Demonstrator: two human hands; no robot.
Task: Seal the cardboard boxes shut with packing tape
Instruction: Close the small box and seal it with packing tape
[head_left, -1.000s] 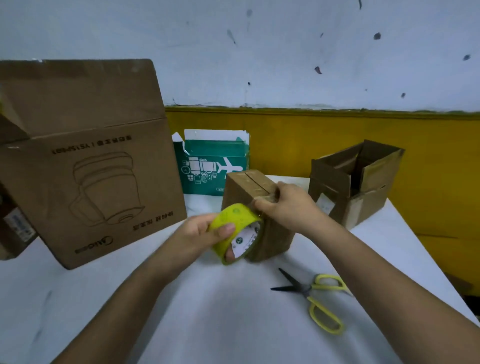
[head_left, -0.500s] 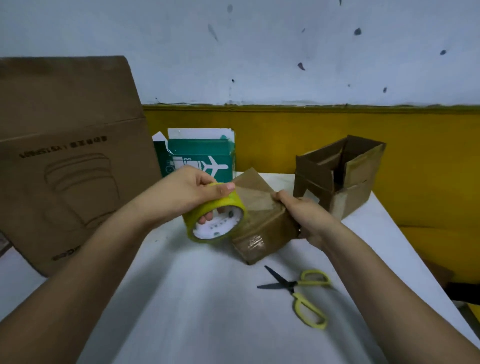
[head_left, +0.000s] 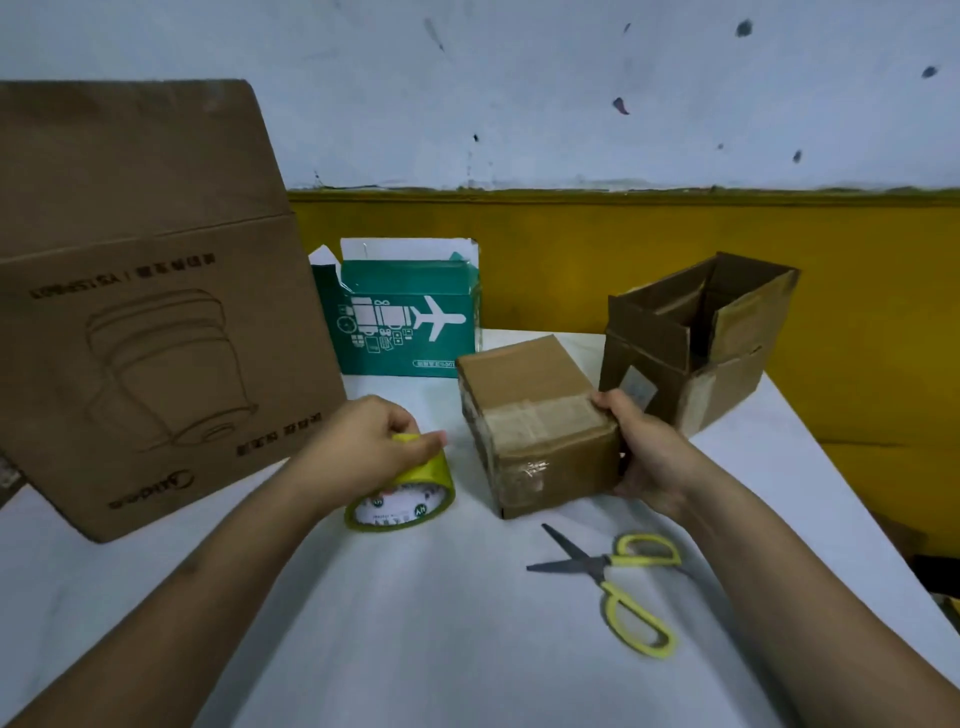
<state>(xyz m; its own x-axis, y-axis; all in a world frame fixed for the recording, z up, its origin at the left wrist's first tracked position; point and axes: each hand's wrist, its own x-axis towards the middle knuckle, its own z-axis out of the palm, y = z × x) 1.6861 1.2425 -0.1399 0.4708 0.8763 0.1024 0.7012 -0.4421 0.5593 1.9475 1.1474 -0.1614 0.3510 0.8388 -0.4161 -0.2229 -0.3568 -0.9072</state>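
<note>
The tape roll (head_left: 415, 500) is clasped beneath the left hand (head_left: 371, 451), and the small box (head_left: 535, 415) is gripped at its right end by the right hand (head_left: 647, 457).

Prob. packing rm: boxes (head_left: 530, 384), tape (head_left: 423, 472), scissors (head_left: 605, 561).

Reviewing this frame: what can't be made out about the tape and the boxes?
Head view:
Free end of the yellow-green tape roll: covered by the left hand gripping it.
Underside and far sides of the small brown taped box gripped by the right hand: face away.
Inside of the open brown cardboard box: dark, screened by its flaps.
Large brown carton: cut by the left edge, print blurred.
</note>
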